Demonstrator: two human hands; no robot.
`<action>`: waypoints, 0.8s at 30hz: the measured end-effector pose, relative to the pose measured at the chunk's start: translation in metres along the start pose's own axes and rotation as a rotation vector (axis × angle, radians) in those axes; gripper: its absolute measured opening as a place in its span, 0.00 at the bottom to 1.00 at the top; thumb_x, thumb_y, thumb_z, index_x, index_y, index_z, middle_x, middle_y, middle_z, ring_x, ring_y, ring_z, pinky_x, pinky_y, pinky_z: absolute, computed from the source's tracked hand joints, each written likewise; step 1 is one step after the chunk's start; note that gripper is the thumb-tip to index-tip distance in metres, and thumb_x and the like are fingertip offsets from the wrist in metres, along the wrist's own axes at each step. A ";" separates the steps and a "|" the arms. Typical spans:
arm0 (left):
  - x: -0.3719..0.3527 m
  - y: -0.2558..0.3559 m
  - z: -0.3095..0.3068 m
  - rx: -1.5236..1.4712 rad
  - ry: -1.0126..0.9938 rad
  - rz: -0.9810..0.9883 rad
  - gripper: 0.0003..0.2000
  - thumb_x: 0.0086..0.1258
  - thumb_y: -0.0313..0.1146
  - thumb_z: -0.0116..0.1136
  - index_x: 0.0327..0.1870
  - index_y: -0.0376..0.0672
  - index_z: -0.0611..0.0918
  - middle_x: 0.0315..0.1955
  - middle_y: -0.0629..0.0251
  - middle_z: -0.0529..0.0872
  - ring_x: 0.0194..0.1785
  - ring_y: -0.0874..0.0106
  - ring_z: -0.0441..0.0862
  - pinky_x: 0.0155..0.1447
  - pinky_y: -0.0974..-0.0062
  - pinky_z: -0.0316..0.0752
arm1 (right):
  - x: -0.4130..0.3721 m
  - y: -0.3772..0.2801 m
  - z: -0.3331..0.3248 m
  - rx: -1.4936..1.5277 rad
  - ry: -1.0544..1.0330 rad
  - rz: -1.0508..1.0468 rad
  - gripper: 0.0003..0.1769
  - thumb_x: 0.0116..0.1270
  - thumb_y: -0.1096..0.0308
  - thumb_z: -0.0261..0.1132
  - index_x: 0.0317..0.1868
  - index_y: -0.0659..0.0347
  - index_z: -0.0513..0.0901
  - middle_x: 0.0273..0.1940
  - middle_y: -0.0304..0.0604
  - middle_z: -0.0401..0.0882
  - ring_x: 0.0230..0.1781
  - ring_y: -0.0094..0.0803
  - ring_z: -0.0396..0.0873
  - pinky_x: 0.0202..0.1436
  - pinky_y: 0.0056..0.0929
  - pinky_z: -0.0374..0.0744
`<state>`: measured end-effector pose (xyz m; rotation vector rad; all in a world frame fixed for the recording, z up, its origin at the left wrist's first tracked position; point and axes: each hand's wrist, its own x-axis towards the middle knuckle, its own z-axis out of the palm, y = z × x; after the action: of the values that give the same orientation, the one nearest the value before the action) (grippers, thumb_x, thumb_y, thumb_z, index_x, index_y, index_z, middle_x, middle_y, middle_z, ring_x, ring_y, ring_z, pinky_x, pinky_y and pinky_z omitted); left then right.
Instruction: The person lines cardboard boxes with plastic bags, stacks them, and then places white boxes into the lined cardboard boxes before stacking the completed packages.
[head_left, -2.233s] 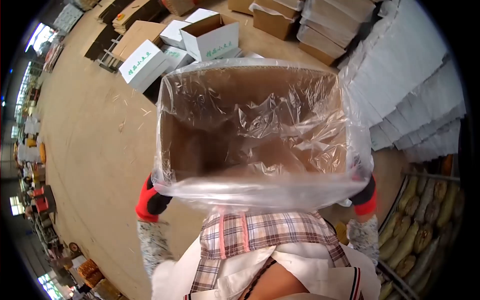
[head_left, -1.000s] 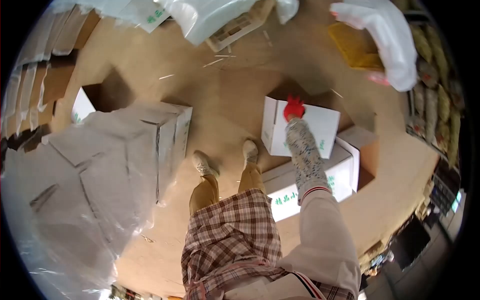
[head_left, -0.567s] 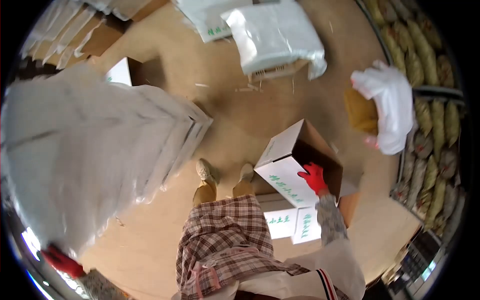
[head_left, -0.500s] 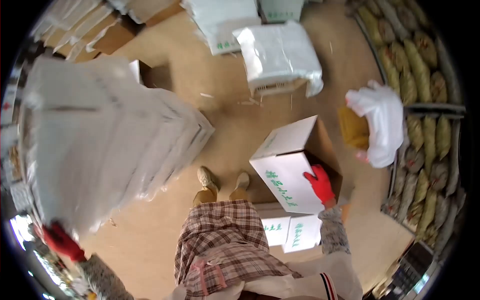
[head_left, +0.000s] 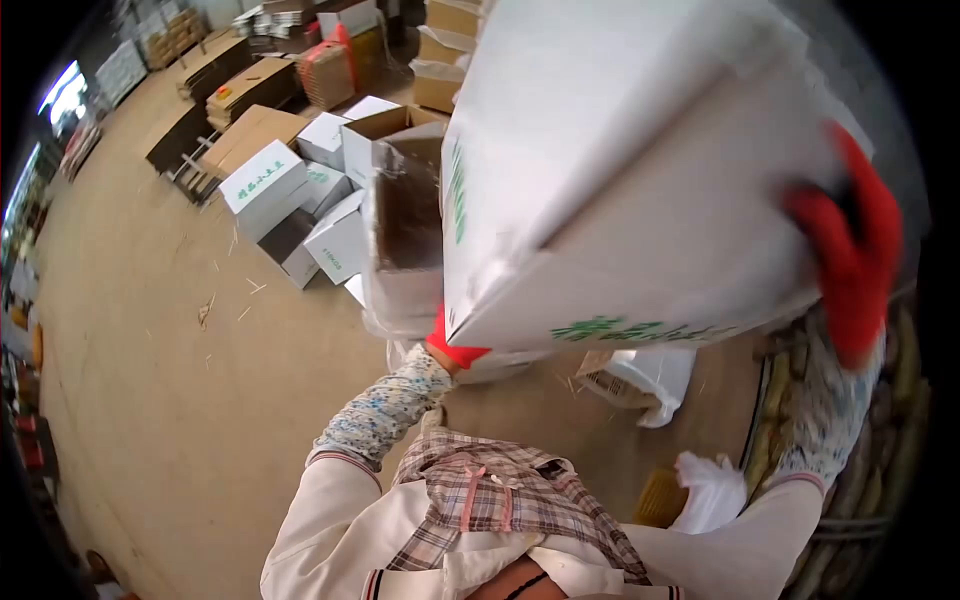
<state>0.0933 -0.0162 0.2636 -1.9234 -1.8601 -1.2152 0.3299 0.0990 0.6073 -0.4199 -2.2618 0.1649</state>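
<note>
A large white carton (head_left: 640, 230) with green lettering fills the upper right of the head view, tilted and close to the camera. My right hand (head_left: 855, 250), in a red glove, is at the carton's right side with its fingers bent against it, blurred by motion. My left hand (head_left: 455, 345), also red-gloved, holds the carton at its lower left corner; its fingers are hidden behind the cardboard. Just beyond that corner stands an open carton wrapped in clear plastic (head_left: 405, 290), partly covered by the raised one.
Several white cartons (head_left: 265, 180) lie piled on the floor at left, with flat cardboard stacks (head_left: 255, 90) behind. A white plastic-wrapped bundle (head_left: 650, 380) and a white bag with yellow mesh (head_left: 710, 490) are on the floor at right. Filled sacks (head_left: 870, 470) line the right edge.
The view has turned. My right hand has raised the white carton from the floor, and my left hand has left the plastic-covered stack and is now on the carton.
</note>
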 end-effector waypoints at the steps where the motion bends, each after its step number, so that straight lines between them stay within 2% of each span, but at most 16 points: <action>1: -0.010 -0.006 0.010 -0.034 -0.159 -0.059 0.18 0.64 0.33 0.51 0.56 0.43 0.76 0.53 0.56 0.77 0.57 0.59 0.73 0.62 0.60 0.66 | 0.037 -0.031 0.029 -0.020 -0.235 -0.030 0.27 0.56 0.76 0.60 0.60 0.62 0.71 0.41 0.45 0.79 0.38 0.26 0.77 0.41 0.23 0.77; 3: -0.008 -0.022 0.009 -0.088 -0.071 -0.046 0.20 0.63 0.39 0.56 0.55 0.44 0.76 0.52 0.59 0.78 0.55 0.59 0.75 0.58 0.64 0.70 | 0.090 -0.066 0.061 -0.034 -0.581 0.038 0.31 0.51 0.74 0.68 0.59 0.59 0.73 0.40 0.43 0.79 0.38 0.22 0.77 0.39 0.21 0.77; 5: 0.000 -0.017 0.005 -0.267 -0.375 -0.266 0.17 0.63 0.39 0.55 0.51 0.44 0.77 0.50 0.62 0.80 0.54 0.61 0.75 0.58 0.65 0.70 | 0.103 -0.059 0.061 -0.015 -0.645 0.056 0.31 0.47 0.74 0.70 0.56 0.62 0.75 0.39 0.42 0.80 0.37 0.25 0.79 0.39 0.23 0.78; 6: 0.005 -0.012 0.001 -0.266 -0.349 -0.281 0.17 0.63 0.39 0.55 0.51 0.44 0.77 0.50 0.62 0.80 0.54 0.61 0.75 0.58 0.65 0.70 | 0.106 -0.065 0.063 -0.029 -0.701 0.149 0.32 0.45 0.75 0.71 0.55 0.63 0.75 0.40 0.41 0.80 0.37 0.24 0.79 0.38 0.22 0.78; 7: -0.001 0.001 -0.012 -0.150 -0.282 -0.158 0.15 0.64 0.39 0.53 0.49 0.44 0.78 0.49 0.63 0.80 0.53 0.61 0.76 0.58 0.65 0.71 | 0.108 -0.069 0.065 -0.047 -0.756 0.241 0.32 0.43 0.76 0.72 0.54 0.65 0.76 0.41 0.40 0.80 0.38 0.24 0.80 0.36 0.22 0.79; 9: 0.004 0.009 -0.019 -0.035 -0.233 -0.044 0.13 0.65 0.39 0.52 0.47 0.45 0.78 0.48 0.63 0.80 0.52 0.62 0.76 0.57 0.66 0.71 | 0.117 -0.082 0.082 0.031 -0.791 0.160 0.33 0.42 0.74 0.73 0.53 0.65 0.76 0.39 0.40 0.80 0.34 0.23 0.79 0.35 0.21 0.77; 11: 0.003 0.008 -0.016 0.021 0.162 0.139 0.14 0.59 0.36 0.59 0.45 0.45 0.81 0.40 0.63 0.84 0.43 0.66 0.81 0.47 0.68 0.76 | 0.127 -0.096 0.111 0.135 -0.797 -0.027 0.32 0.43 0.71 0.74 0.53 0.64 0.77 0.35 0.40 0.80 0.30 0.22 0.77 0.33 0.20 0.76; 12: -0.001 0.003 -0.008 -0.118 -0.077 0.071 0.18 0.62 0.37 0.54 0.54 0.45 0.75 0.54 0.57 0.76 0.57 0.61 0.72 0.63 0.61 0.65 | 0.137 -0.102 0.122 0.079 -0.783 -0.093 0.30 0.45 0.68 0.73 0.52 0.64 0.77 0.33 0.40 0.80 0.28 0.21 0.76 0.32 0.21 0.75; 13: 0.004 0.006 -0.013 -0.129 -0.100 0.069 0.18 0.62 0.37 0.54 0.54 0.45 0.75 0.54 0.57 0.76 0.57 0.61 0.72 0.63 0.61 0.65 | 0.153 -0.093 0.134 0.095 -0.854 -0.070 0.29 0.47 0.65 0.72 0.52 0.64 0.77 0.32 0.40 0.80 0.29 0.21 0.77 0.34 0.20 0.76; 15: 0.017 0.022 -0.036 -0.036 0.032 0.125 0.20 0.58 0.37 0.59 0.53 0.47 0.77 0.52 0.54 0.77 0.55 0.58 0.74 0.61 0.60 0.66 | 0.159 -0.049 0.161 0.181 -0.797 -0.084 0.29 0.48 0.65 0.72 0.51 0.65 0.77 0.33 0.40 0.82 0.30 0.20 0.78 0.36 0.20 0.76; 17: 0.019 0.026 -0.043 -0.030 -0.007 0.099 0.24 0.58 0.38 0.58 0.58 0.44 0.73 0.53 0.48 0.74 0.56 0.53 0.71 0.63 0.57 0.61 | 0.140 -0.012 0.174 0.171 -0.800 -0.071 0.26 0.48 0.72 0.72 0.50 0.66 0.77 0.33 0.38 0.81 0.30 0.20 0.79 0.34 0.21 0.77; 19: 0.035 0.018 -0.020 -0.034 0.020 -0.140 0.25 0.58 0.38 0.59 0.58 0.43 0.72 0.54 0.47 0.73 0.56 0.51 0.70 0.63 0.56 0.60 | 0.093 0.005 0.190 0.192 -0.772 -0.137 0.22 0.52 0.62 0.70 0.47 0.60 0.78 0.35 0.44 0.81 0.36 0.32 0.80 0.45 0.27 0.76; 21: 0.043 0.033 -0.030 -0.109 -0.027 -0.167 0.25 0.59 0.38 0.59 0.58 0.42 0.72 0.54 0.47 0.73 0.56 0.52 0.70 0.63 0.56 0.59 | 0.074 -0.010 0.185 -0.014 -0.770 -0.188 0.22 0.52 0.60 0.70 0.46 0.60 0.77 0.37 0.43 0.81 0.40 0.33 0.79 0.47 0.28 0.75; 22: 0.050 0.040 -0.046 -0.166 -0.069 -0.204 0.25 0.59 0.38 0.59 0.58 0.42 0.72 0.54 0.47 0.73 0.56 0.52 0.69 0.63 0.57 0.59 | 0.086 -0.011 0.168 0.254 -0.787 -0.033 0.24 0.57 0.58 0.67 0.52 0.58 0.76 0.43 0.46 0.79 0.46 0.37 0.78 0.50 0.29 0.74; 23: 0.059 0.042 -0.077 -0.173 -0.010 -0.065 0.25 0.59 0.38 0.60 0.58 0.40 0.72 0.56 0.49 0.72 0.60 0.52 0.67 0.62 0.57 0.60 | 0.090 0.019 0.153 0.258 -0.759 0.017 0.24 0.57 0.58 0.67 0.52 0.58 0.76 0.43 0.46 0.79 0.46 0.37 0.78 0.50 0.29 0.74; 24: 0.069 0.035 -0.112 -0.158 0.089 0.048 0.23 0.61 0.38 0.56 0.57 0.40 0.73 0.56 0.49 0.72 0.60 0.53 0.67 0.63 0.57 0.60 | 0.092 0.064 0.128 0.081 -0.545 -0.034 0.26 0.59 0.57 0.65 0.56 0.56 0.74 0.45 0.47 0.78 0.49 0.36 0.77 0.52 0.28 0.74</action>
<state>0.0700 -0.0446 0.3940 -1.9455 -1.7106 -1.4467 0.1928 0.1931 0.5710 -0.3179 -2.7812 0.3909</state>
